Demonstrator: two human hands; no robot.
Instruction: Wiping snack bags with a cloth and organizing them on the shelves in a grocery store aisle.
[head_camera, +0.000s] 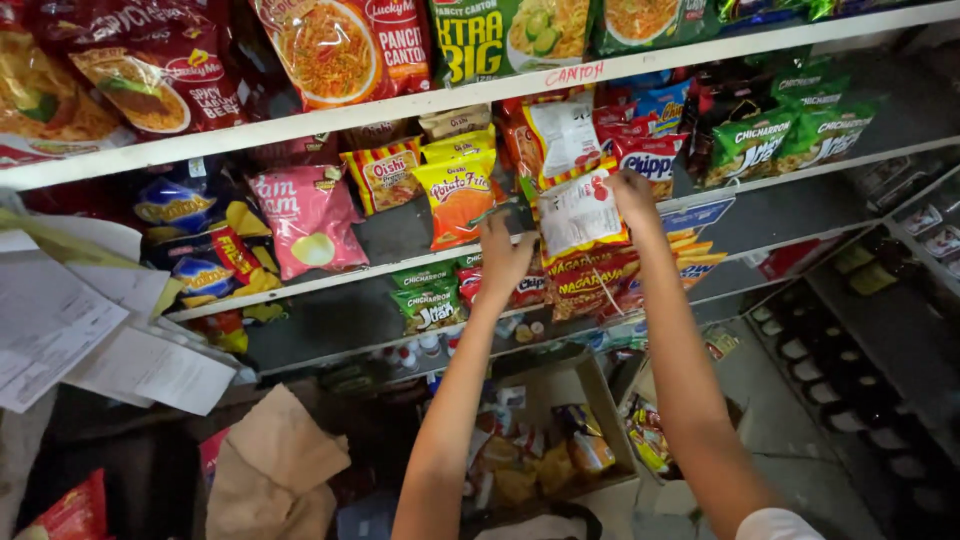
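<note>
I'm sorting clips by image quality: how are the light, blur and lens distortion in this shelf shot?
Head view: shelf fronts evenly lit, the floor corner at lower left dark; left hand and right hand on the white snack bag are slightly motion-soft; the top shelf edge runs tilted.

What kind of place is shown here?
Probably a small grocery shop: white shelves crowded with snack bags, and a stock carton on the floor below the hands holding a white packet.

Hands' (570, 225) fingertips hidden behind white snack packet (578, 212).
</note>
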